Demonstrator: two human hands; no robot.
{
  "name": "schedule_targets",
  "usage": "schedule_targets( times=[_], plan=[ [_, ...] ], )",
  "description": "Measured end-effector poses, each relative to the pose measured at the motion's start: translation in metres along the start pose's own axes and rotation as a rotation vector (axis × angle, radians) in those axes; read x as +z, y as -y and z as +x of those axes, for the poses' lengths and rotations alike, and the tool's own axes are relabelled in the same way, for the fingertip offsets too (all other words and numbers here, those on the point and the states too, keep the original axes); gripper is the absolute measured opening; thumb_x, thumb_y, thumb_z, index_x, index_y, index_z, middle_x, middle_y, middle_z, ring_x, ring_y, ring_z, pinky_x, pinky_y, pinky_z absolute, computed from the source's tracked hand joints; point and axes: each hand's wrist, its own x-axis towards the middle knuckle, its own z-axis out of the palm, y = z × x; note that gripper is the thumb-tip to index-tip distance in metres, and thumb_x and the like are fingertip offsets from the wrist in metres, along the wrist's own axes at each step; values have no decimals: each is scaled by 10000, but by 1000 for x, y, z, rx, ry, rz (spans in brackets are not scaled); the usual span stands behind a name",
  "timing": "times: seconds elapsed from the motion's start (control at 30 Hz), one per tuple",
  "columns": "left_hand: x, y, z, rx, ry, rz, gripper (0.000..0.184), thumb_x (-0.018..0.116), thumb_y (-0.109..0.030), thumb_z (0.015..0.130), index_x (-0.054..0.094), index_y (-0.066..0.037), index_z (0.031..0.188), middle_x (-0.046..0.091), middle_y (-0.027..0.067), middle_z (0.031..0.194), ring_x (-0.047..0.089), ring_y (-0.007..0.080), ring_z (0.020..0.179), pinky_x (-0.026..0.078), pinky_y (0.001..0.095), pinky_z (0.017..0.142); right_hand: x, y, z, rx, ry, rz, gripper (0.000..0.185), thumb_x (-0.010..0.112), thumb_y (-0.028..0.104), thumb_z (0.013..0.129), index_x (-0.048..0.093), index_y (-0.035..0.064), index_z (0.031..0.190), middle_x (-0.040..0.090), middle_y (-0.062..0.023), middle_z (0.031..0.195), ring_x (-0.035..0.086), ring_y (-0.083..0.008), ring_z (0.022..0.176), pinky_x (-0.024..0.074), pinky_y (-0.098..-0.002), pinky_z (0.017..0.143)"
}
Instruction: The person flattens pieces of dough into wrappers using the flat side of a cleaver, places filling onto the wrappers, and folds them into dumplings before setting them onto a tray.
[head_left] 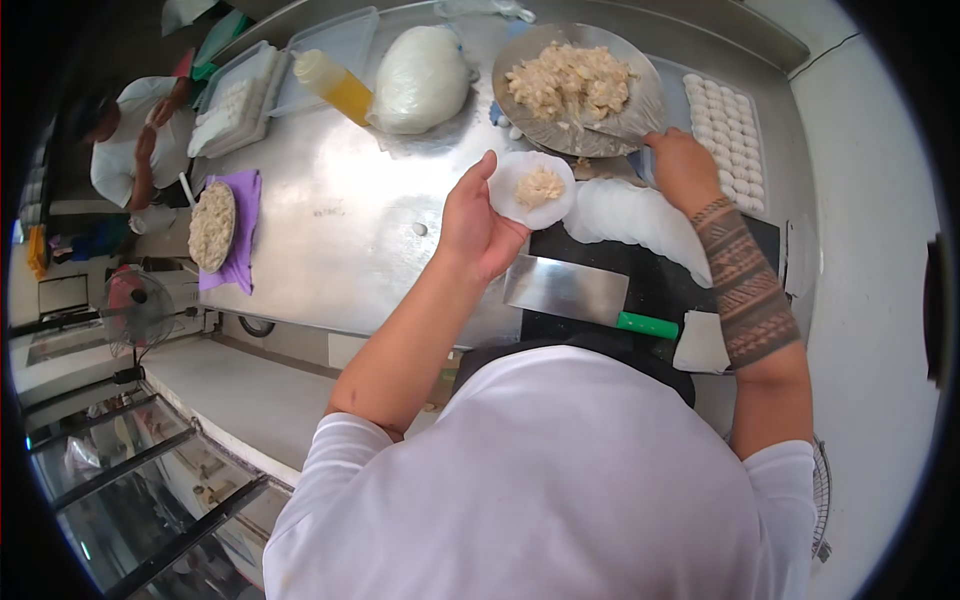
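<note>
My left hand (478,220) is palm up, thumb raised, holding a round white dumpling wrapper (505,196). A dab of pale, chunky filling (540,187) lies on the wrapper. At the near right rim of a wide metal bowl (515,118), my right hand (684,170) has its fingers pinched together; what they grip is hidden. More chunky filling (570,82) is heaped in that bowl. Between and below my hands, a row of overlapping round wrappers (635,220) lies on a black board (752,240). A cleaver (568,290) with a green handle lies flat nearer my body.
Rows of white dumplings (725,130) fill a tray at right. A plastic-covered white mass (422,80) and a yellow squeeze bottle (338,88) stand at the back. Left are stacked trays (235,100) and a filling bowl (212,228) on purple cloth (246,210). Another person (140,140) works beyond.
</note>
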Motion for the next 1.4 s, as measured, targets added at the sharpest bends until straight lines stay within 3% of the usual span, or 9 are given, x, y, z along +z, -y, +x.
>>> schedule_targets(
  times=[0.13, 0.33, 0.47, 0.67, 0.8, 1.1, 1.2, 1.3, 1.4],
  plan=[
    [6, -20, -36, 65, 68, -9, 625, 409, -372, 1109, 398, 139, 1468, 483, 286, 1520, 497, 422, 1415, 371, 574, 1227, -9, 78, -4, -199, -425, 324, 316, 731, 172, 880, 746, 104, 1188, 631, -134, 1331, 562, -371, 1266, 440, -505, 1061],
    [7, -43, -84, 76, 176, -22, 539, 456, -357, 1100, 484, 70, 1426, 601, 224, 1404, 595, 380, 1319, 452, 533, 1166, -73, 177, -48, -618, -539, 562, 253, 805, 162, 852, 762, 146, 1101, 628, -108, 1377, 563, -347, 1262, 440, -472, 1033],
    [4, -51, -118, 141, 422, 276, 511, 664, -242, 1022, 509, 34, 1422, 639, 181, 1341, 630, 308, 1277, 508, 461, 1120, -89, 207, -50, -387, -465, 967, 183, 792, 154, 901, 760, 94, 1070, 645, -109, 1347, 596, -297, 1240, 475, -426, 1026],
    [-5, -69, -153, 379, 189, 582, 643, 820, 88, 809, 537, 1, 1380, 640, 150, 1333, 685, 262, 1183, 595, 400, 1007, -128, 259, -67, -425, -376, 1320, 367, 812, 227, 935, 726, 57, 1249, 662, -106, 1314, 624, -216, 1197, 498, -359, 1007],
    [-15, -74, -164, 555, 321, 450, 667, 836, 99, 768, 532, -10, 1352, 642, 157, 1313, 693, 286, 1176, 636, 424, 965, -130, 278, -85, -293, -438, 1409, 401, 836, 227, 910, 717, 23, 1234, 705, -101, 1203, 650, -183, 1073, 515, -329, 939],
    [-11, -81, -169, 435, 437, 401, 655, 865, 62, 755, 544, -11, 1321, 680, 161, 1259, 715, 278, 1138, 628, 404, 957, -140, 282, -91, -304, -541, 1337, 206, 814, 147, 927, 730, 4, 1049, 716, -69, 943, 649, -163, 880, 523, -305, 821],
    [-2, -77, -175, 459, 280, 580, 739, 932, -75, 753, 536, -15, 1374, 684, 169, 1234, 701, 245, 1006, 578, 363, 819, -135, 277, -90, -310, -544, 1302, 216, 814, 155, 927, 732, 6, 1060, 716, -58, 921, 646, -155, 873, 520, -299, 818],
    [-7, -87, -181, 502, 301, 952, 766, 964, -154, 746, 544, -8, 1370, 684, 170, 1243, 702, 249, 1038, 581, 365, 853, -142, 276, -91, -254, -497, 1288, 215, 813, 174, 931, 735, 9, 1046, 712, -50, 899, 641, -145, 868, 519, -297, 821],
    [-4, -101, -181, 536, 495, 1070, 744, 977, -43, 679, 611, 4, 1325, 702, 103, 1275, 704, 199, 1119, 575, 344, 989, -152, 276, -98, -129, -336, 1416, 181, 804, 166, 939, 738, 15, 1016, 708, -44, 886, 636, -138, 868, 518, -296, 827]
  ],
)
